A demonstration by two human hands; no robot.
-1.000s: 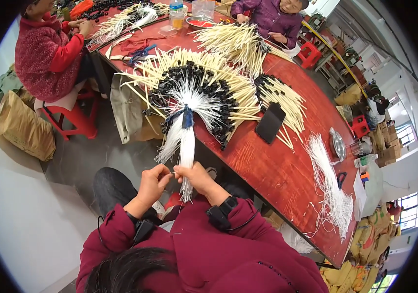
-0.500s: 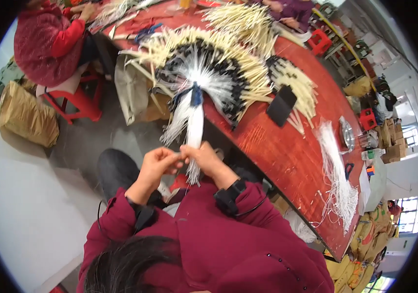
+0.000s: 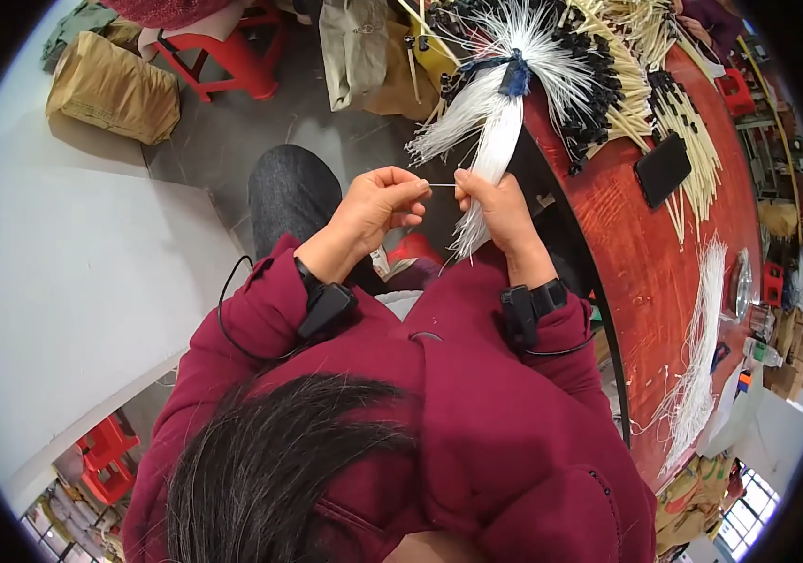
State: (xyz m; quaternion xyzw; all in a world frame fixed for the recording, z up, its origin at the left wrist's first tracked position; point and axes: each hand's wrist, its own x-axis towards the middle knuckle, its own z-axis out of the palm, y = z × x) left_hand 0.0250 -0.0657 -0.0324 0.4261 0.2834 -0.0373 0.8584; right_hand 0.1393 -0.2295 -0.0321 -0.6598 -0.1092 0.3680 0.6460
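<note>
A long bundle of white strings (image 3: 498, 141) hangs off the table edge, bound with a dark blue cloth strip (image 3: 515, 79); its upper ends fan out over the tabletop. My right hand (image 3: 506, 218) is closed around the lower part of this bundle, thumb on top. Left of it, my left hand (image 3: 378, 211) pinches the end of a single white string (image 3: 443, 185) between thumb and forefinger. That string runs straight across the small gap between both hands. Loose string ends dangle below my right hand.
On the red table (image 3: 622, 249) lie pale sticks (image 3: 692, 131) with black tips, a black phone (image 3: 663, 170) and another white string bundle (image 3: 702, 352). A red stool (image 3: 223, 61) and brown paper sack (image 3: 112, 86) stand at far left. Co-workers sit around the table.
My hands were together and are now slightly apart, with the white string stretched between them. The whole view has shifted, so the table appears farther right and higher.
</note>
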